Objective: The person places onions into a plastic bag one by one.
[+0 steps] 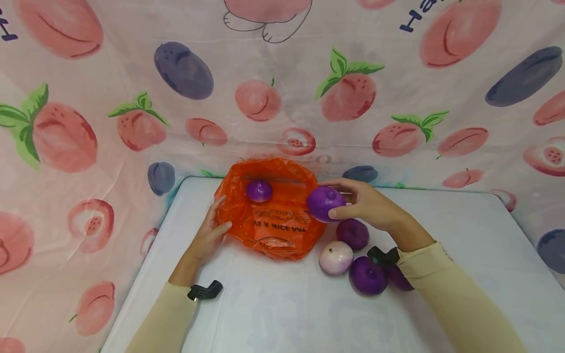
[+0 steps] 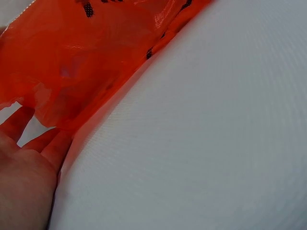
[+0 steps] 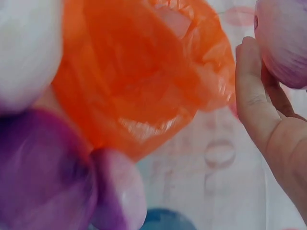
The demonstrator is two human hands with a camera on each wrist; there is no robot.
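An orange plastic bag lies with its mouth spread wide, printed text on its inside. One purple onion is inside it. My left hand touches the bag's left edge, its fingers fairly straight; the left wrist view shows the fingertips against the orange plastic. Between thumb and fingers, my right hand grips another purple onion at the bag's right rim. Below that hand sit a dark purple onion, a paler white-purple onion and a purple onion.
One more purple onion is partly hidden under the right wrist. Everything rests on a white-covered table. A fruit-printed cloth hangs behind the table and along its left side.
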